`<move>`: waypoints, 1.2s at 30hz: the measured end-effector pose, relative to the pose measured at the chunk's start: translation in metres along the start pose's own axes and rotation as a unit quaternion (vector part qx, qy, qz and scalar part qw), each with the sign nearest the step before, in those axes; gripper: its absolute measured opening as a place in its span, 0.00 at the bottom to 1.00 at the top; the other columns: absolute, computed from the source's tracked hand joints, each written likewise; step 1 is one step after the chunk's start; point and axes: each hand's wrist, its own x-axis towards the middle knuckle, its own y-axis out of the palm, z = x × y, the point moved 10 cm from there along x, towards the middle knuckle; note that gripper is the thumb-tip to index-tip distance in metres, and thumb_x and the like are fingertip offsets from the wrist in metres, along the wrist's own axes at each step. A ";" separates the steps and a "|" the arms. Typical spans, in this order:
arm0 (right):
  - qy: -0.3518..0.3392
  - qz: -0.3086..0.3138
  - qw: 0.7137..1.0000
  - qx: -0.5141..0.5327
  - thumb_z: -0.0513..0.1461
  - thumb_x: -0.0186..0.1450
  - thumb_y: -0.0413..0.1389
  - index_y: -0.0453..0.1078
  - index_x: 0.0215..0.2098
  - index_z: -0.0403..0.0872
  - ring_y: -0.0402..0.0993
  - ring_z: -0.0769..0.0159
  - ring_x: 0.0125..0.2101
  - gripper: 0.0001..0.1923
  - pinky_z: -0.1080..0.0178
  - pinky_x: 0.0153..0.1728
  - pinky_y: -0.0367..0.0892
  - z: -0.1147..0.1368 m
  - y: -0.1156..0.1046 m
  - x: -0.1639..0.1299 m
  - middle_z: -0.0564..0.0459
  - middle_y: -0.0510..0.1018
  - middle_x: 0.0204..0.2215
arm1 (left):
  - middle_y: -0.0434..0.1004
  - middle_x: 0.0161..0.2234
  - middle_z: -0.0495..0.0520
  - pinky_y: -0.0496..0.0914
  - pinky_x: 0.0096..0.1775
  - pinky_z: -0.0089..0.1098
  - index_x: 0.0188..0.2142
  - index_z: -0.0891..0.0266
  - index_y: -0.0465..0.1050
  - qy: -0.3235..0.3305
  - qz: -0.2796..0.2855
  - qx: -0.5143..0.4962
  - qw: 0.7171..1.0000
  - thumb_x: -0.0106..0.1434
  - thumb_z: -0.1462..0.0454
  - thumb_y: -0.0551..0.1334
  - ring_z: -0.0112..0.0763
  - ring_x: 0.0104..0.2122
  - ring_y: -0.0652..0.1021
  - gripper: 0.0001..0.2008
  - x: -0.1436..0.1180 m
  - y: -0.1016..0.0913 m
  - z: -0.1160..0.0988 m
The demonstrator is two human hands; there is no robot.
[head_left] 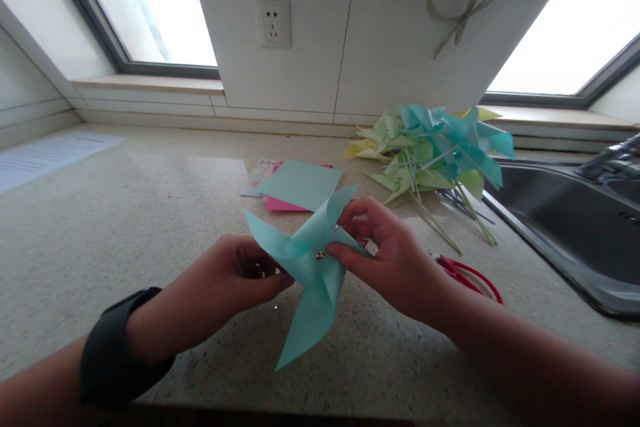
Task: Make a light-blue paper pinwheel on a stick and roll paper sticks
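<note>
Hands (310, 267) on pinwheel (313, 267), longest blade down-left

Speckled countertop (150, 213) with paper sheets (299, 185), pinwheel pile (435, 147), red scissors (470, 275), printed sheet (45, 155)

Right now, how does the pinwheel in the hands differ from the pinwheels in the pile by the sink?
The held pinwheel is gripped by both hands, left hand and right hand; the pile lies on the counter. The held one shows no stick; the pile's have sticks. It is only blue; the pile mixes blue, green, yellow. All are folded paper.
</note>
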 end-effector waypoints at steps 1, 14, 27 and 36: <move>-0.003 0.001 1.000 -0.001 0.39 0.66 0.61 0.62 0.44 0.52 0.79 0.63 0.35 0.12 0.62 0.32 0.73 0.000 0.000 0.000 0.55 0.80 0.35 | 0.87 0.42 0.50 0.74 0.49 0.44 0.39 0.54 0.83 -0.001 -0.002 0.000 1.000 0.61 0.57 0.69 0.45 0.44 0.83 0.08 0.000 0.000 0.000; -0.284 -0.126 0.839 -0.446 0.40 0.68 0.60 0.77 0.40 0.49 0.68 0.58 0.39 0.05 0.51 0.44 0.63 0.062 -0.006 -0.022 0.49 0.71 0.36 | 0.78 0.30 0.47 0.68 0.28 0.27 0.35 0.59 0.77 0.020 -0.039 0.028 0.999 0.64 0.55 0.65 0.28 0.26 0.72 0.10 -0.006 -0.002 -0.003; -0.210 -0.123 0.889 -0.387 0.40 0.65 0.64 0.80 0.38 0.49 0.70 0.58 0.40 0.05 0.54 0.43 0.64 0.048 -0.010 -0.017 0.50 0.75 0.36 | 0.70 0.20 0.45 0.66 0.25 0.25 0.23 0.60 0.72 0.022 -0.070 0.062 0.995 0.62 0.56 0.63 0.26 0.22 0.70 0.13 -0.007 0.000 -0.011; -0.227 -0.120 0.882 -0.396 0.35 0.64 0.61 0.76 0.33 0.44 0.69 0.59 0.39 0.02 0.56 0.41 0.65 0.055 -0.005 -0.019 0.50 0.72 0.35 | 0.61 0.18 0.41 0.57 0.20 0.24 0.25 0.60 0.71 -0.021 -0.041 0.071 0.996 0.62 0.55 0.62 0.22 0.18 0.61 0.15 -0.007 0.006 -0.001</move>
